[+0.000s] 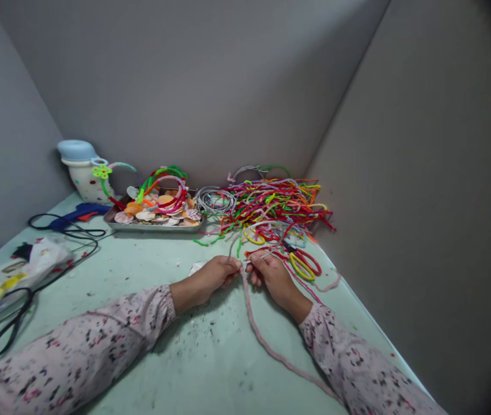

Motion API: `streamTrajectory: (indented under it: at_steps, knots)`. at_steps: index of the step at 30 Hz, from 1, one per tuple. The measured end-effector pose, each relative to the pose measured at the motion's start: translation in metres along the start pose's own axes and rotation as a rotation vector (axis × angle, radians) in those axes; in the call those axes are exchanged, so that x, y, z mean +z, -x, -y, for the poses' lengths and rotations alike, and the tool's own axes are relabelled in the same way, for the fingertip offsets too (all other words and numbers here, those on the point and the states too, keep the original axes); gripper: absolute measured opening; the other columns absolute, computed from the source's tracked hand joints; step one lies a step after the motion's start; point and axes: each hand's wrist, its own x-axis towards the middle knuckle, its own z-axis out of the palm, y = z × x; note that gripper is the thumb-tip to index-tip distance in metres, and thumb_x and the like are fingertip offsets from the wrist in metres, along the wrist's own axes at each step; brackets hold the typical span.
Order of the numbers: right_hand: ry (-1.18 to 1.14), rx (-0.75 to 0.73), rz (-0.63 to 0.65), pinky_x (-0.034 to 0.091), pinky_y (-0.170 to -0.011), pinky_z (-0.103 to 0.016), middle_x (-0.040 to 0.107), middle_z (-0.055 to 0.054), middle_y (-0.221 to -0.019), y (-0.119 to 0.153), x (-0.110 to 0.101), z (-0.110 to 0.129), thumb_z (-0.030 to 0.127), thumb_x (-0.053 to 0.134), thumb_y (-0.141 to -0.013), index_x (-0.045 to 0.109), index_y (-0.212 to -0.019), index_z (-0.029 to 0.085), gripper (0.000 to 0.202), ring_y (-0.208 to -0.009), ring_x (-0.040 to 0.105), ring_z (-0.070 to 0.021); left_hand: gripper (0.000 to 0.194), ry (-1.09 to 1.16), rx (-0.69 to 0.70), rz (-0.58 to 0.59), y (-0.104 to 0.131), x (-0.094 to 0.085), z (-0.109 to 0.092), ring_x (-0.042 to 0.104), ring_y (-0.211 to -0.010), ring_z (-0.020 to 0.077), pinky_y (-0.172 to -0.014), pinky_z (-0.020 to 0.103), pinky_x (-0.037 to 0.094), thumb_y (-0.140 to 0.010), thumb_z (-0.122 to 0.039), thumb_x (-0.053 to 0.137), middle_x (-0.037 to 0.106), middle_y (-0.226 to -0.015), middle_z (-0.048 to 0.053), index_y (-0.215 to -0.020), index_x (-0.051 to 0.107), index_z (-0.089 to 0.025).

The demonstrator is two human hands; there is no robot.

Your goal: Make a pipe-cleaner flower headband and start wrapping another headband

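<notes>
My left hand (218, 272) is closed in a pinch at the upper end of a long pale pink pipe cleaner (252, 318). The pipe cleaner hangs down between my hands and trails over the table toward my right sleeve. Facing it, my right hand (271, 276) pinches a thin grey-white headband hoop (267, 252). The hoop seems to curve up and away beyond my fingers, and its ends are partly hidden by them. Only a small gap separates my fingertips. Just beyond my right hand lie scissors with yellow and red handles (301, 267).
A heap of coloured pipe cleaners (275, 202) lies at the back, beside coiled grey hoops (215, 200). A metal tray (154, 228) holds shells and wrapped headbands. Left are a bottle (83, 170), a blue glue gun (70, 218), a black cable (33, 291) and a plastic bag (51, 256).
</notes>
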Motion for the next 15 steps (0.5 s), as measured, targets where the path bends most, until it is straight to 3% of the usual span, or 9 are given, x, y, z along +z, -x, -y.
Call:
streamTrajectory:
  at_steps: [10,15]
  knots:
    - [-0.012,-0.007,0.024,0.036,-0.041,-0.019,0.056,0.003,-0.051,0.0003,0.0000,0.0022,0.051,0.057,-0.081,0.059,-0.073,0.017,0.036,-0.042,0.046,-0.0077,0.021,0.011,0.018,0.016,0.0030,0.0037,-0.0061,0.024,-0.042,0.0077,-0.042,0.025,0.015,-0.076,-0.031,0.051,0.037,-0.048,-0.005,-0.061,0.052,-0.017]
    - [-0.038,-0.006,0.015,0.036,-0.042,-0.019,0.057,0.003,-0.052,-0.0004,0.0002,0.0015,0.051,0.057,-0.082,0.059,-0.073,0.017,0.035,-0.043,0.048,-0.0077,0.023,0.031,0.019,-0.012,0.0007,0.0006,0.0001,0.026,-0.042,0.0077,-0.043,0.024,0.016,-0.077,-0.034,0.052,0.037,-0.048,-0.005,-0.061,0.050,-0.018]
